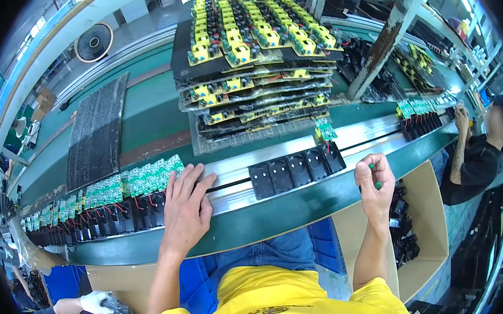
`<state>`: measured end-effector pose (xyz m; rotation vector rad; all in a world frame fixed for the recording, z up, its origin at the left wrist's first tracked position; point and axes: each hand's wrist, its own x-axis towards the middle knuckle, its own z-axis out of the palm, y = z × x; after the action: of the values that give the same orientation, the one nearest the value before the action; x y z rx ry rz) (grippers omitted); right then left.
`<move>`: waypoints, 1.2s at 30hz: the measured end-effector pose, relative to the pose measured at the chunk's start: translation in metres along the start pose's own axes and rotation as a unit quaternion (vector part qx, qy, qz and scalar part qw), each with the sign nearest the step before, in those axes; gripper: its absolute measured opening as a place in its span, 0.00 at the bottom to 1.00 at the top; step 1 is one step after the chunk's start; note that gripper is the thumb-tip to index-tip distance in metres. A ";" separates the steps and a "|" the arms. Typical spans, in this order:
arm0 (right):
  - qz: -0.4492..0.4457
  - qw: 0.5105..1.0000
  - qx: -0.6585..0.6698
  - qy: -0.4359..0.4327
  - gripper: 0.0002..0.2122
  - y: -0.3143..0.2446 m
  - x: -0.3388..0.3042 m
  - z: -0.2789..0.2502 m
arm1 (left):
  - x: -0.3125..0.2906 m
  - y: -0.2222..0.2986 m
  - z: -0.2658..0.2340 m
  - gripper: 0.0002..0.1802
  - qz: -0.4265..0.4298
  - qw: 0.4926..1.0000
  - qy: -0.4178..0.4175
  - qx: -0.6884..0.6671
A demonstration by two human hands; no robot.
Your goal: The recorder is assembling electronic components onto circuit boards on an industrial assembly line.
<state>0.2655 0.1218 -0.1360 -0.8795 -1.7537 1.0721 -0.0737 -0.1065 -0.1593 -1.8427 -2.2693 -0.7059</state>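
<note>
My left hand (186,211) lies with its fingers stretched out at the right end of a long row of black plastic housings (110,218). Green circuit boards (139,181) with red wires stand along that row, and my fingertips are beside the last ones. On the right, my right hand (376,184) is closed on a small green object, mostly hidden in the fingers. Between my hands, several joined black housings (296,174) sit on the metal rail (231,198). One green board (325,129) stands at their right end, with red wires.
Behind the rail rises a tall stack of trays (258,92) with yellow-and-black components. A dark flat panel (98,132) lies left of it. More boards and housings (419,119) are farther right, near a co-worker (479,158). A cardboard box (428,226) with black parts stands below right.
</note>
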 end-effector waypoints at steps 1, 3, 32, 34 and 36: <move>0.003 0.999 0.031 0.015 0.05 0.002 0.004 0.002 | -0.002 -0.002 0.000 0.31 -0.001 1.000 0.000 -0.002; 0.010 0.995 0.092 0.047 0.07 0.004 0.010 0.006 | -0.004 -0.004 -0.002 0.32 -0.001 1.000 -0.002 -0.007; -0.015 0.996 0.080 -0.047 0.15 -0.039 0.012 0.025 | 0.258 0.012 -0.012 0.26 0.157 0.978 0.137 0.030; -0.052 0.995 0.043 -0.067 0.25 -0.050 0.025 0.033 | 0.252 0.020 -0.014 0.28 0.163 0.981 0.107 0.003; -0.061 0.995 0.013 -0.072 0.30 -0.053 0.043 0.044 | 0.223 0.043 -0.022 0.36 0.199 0.968 0.133 -0.069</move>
<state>0.2029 0.1266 -0.0844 -0.6842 -1.8830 1.0986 -0.0912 0.0879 -0.0420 -2.0339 -1.6545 -0.9843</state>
